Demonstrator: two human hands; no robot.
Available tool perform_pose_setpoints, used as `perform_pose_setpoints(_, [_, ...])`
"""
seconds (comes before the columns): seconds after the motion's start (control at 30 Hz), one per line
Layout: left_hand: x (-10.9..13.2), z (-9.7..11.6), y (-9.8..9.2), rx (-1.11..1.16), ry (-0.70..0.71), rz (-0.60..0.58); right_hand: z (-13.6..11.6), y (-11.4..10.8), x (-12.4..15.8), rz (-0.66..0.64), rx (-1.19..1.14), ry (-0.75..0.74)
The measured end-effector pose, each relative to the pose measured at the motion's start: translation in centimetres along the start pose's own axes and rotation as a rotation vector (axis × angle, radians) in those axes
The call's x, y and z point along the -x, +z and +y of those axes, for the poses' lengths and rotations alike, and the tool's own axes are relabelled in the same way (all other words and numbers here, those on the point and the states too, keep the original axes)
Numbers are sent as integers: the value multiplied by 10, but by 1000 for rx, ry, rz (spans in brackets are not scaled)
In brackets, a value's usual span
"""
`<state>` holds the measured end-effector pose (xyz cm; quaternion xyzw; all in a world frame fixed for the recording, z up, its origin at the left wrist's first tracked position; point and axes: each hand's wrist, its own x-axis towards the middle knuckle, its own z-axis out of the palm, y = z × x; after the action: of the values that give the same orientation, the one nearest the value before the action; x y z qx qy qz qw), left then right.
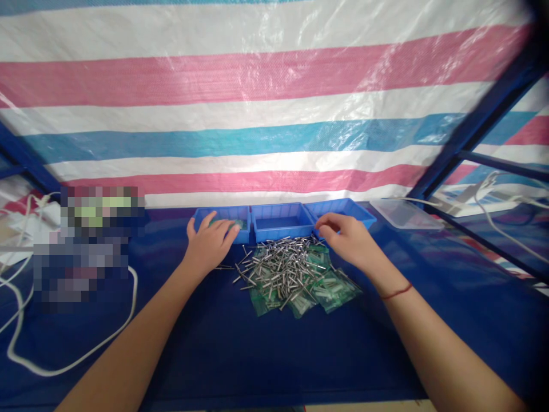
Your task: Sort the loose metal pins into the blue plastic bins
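Observation:
Three blue bins stand side by side at the back of the dark blue table. My left hand (212, 241), fingers spread, is over the left bin (198, 219), where something green lies. The middle bin (283, 221) looks bare inside. At the front left of the right bin (358, 214) is my right hand (345, 237), its fingers curled together; whether anything is between them is too small to tell. A heap of silver metal pins (285, 266) lies between my hands, on and around several green plastic packets (337, 290).
A clear plastic lid (405, 214) lies right of the bins. White cables (134, 286) loop across the table's left side beside blurred items. Blue frame posts (476, 120) and a striped plastic sheet (240, 137) enclose the back.

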<state>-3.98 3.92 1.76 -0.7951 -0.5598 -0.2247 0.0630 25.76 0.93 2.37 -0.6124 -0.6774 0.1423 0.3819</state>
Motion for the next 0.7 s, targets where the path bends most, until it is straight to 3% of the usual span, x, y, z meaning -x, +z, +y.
perform_pose_setpoints(0.1, [0, 0, 2, 19, -10, -6, 7, -4, 0, -144, 330, -6])
perform_pose_setpoints(0.2, [1, 0, 3, 19, -14, 13, 14, -4, 1, -222, 414, 25])
perform_pose_setpoints(0.37, [1, 2, 3, 27, -14, 31, 19, -3, 4, -359, 477, 63])
perform_pose_setpoints(0.53, [2, 4, 4, 38, -27, 56, 16, -5, 5, -394, 405, -7])
perform_pose_setpoints(0.7, [1, 11, 2, 120, -34, 278, 9, -11, 5, -339, 310, -42])
